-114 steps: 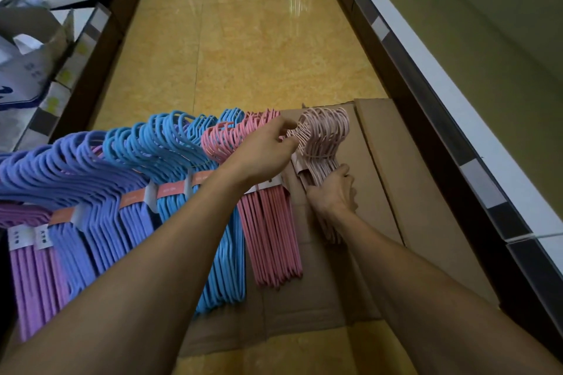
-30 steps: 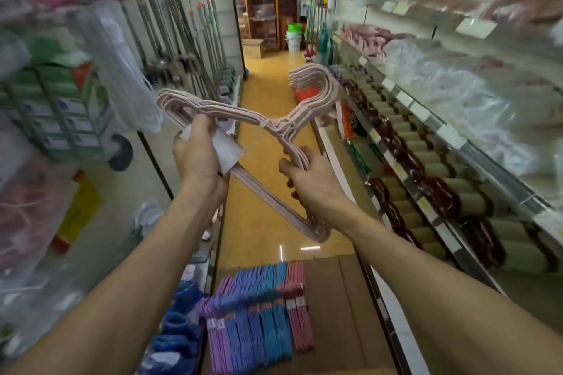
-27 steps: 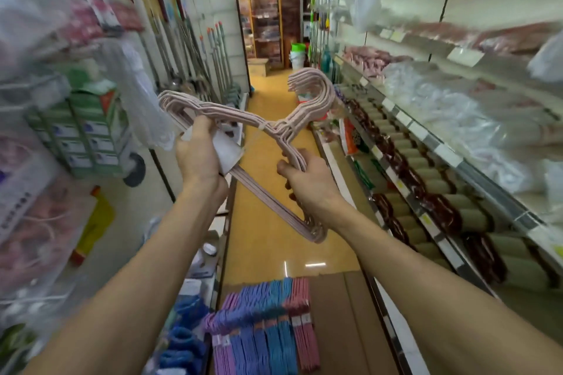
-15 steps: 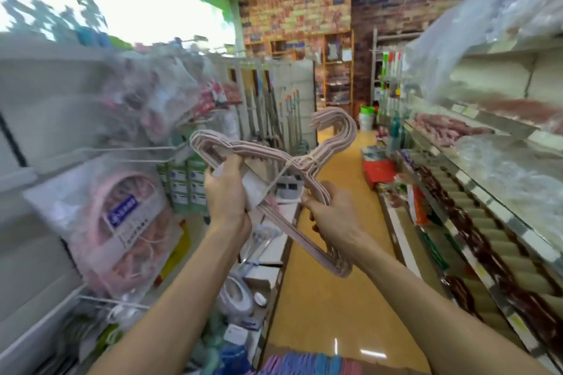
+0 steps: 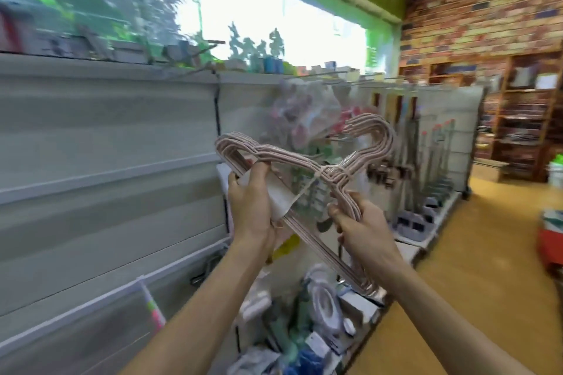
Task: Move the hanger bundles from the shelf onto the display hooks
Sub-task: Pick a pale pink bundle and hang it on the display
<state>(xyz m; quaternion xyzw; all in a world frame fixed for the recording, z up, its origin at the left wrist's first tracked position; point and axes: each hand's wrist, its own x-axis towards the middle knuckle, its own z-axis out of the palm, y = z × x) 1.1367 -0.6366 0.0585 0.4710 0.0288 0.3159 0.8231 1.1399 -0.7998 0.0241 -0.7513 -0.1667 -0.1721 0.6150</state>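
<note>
One bundle of pale pink hangers (image 5: 307,167) is in the air in front of the person, held up with both hands before a grey shelving unit (image 5: 106,179) on the left side of the aisle. It does not hang on anything yet, so I judge the task as not finished for this bundle: it is carried, but the hooking is left to do. Thin display hooks (image 5: 316,74) seem to stick out near the top of the panel behind the bundle, with clear bags of goods (image 5: 304,114) hanging below them, but the view is blurred and I cannot tell which hook is free. How many other bundles are left cannot be seen from here.

The bundle is tilted, with its curved hook ends (image 5: 376,134) pointing up and to the right, and a white tie (image 5: 312,181) binds the necks together. A white paper label (image 5: 278,195) wraps the lower bar.

The left hand (image 5: 251,207) is closed around the left shoulder of the bundle and the label, fingers curled over the wires. The right hand (image 5: 361,230) grips the right arm of the bundle just under the necks, fingers wrapped around it
</note>
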